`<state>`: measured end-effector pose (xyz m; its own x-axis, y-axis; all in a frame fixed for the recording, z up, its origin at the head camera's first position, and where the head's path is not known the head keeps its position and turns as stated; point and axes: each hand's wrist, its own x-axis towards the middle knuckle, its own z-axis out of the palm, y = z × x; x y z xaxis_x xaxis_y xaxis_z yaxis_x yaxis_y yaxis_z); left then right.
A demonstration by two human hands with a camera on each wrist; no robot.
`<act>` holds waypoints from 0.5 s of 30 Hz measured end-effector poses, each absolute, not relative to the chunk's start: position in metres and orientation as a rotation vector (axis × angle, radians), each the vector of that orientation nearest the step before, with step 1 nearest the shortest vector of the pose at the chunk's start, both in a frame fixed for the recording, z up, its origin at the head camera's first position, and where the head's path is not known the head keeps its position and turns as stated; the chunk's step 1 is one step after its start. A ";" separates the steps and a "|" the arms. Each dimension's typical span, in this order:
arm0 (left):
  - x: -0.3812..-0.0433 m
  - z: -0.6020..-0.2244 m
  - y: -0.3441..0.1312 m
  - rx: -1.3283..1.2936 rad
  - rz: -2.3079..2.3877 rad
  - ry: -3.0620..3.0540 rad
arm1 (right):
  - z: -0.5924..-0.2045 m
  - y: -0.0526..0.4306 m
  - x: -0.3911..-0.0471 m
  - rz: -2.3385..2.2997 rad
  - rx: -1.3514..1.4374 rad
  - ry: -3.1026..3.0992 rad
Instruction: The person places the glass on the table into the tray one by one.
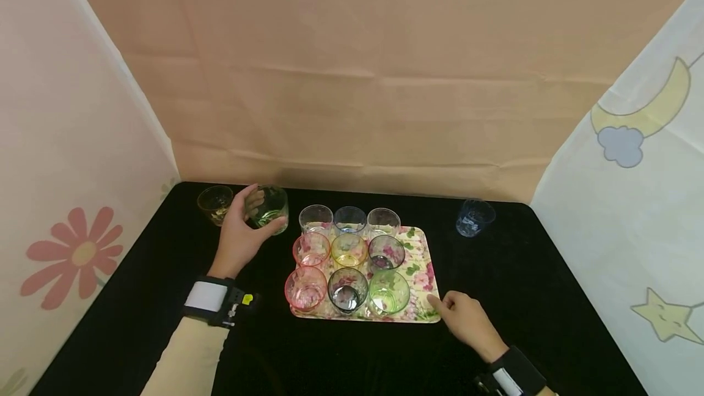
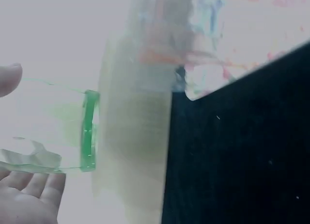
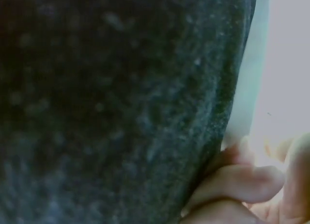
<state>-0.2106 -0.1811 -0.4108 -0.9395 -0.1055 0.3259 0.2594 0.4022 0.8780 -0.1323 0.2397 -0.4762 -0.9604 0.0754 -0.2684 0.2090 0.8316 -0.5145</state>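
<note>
Near the back left of the table, my left hand (image 1: 242,234) grips a green-tinted drinking glass (image 1: 271,209), thumb on one side and fingers on the other. In the left wrist view the same glass (image 2: 72,127) appears sideways between thumb and fingers. My right hand (image 1: 467,322) pinches the front right corner of a flowered tray (image 1: 420,261), thumb over its edge; the curled fingers (image 3: 237,185) show in the right wrist view. Upright on the tray stand several glasses in three rows, among them a red one (image 1: 305,289), a yellow one (image 1: 349,251) and a light green one (image 1: 389,292).
A yellowish glass (image 1: 215,205) stands just left of my left hand. Far to the right, a blue glass (image 1: 475,217) stands on the black tablecloth (image 1: 341,359). A brown backdrop (image 1: 352,109) closes off the rear, with printed white cloths (image 1: 621,212) on both sides.
</note>
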 end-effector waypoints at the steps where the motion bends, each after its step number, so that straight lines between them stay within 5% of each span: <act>1: -0.208 -0.408 -0.179 -0.152 -1.550 -2.339 | -0.475 0.240 -0.133 -0.830 0.221 2.788; 15: -0.169 -0.366 -0.127 -0.494 -1.608 -2.349 | -0.427 0.218 -0.135 -1.345 0.073 3.179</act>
<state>-0.1689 -0.1273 -0.3656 -0.9109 0.1344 0.3902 0.4124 0.3327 0.8481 -0.1347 0.2180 -0.4267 -0.9512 0.1571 0.2656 -0.0813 0.7027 -0.7068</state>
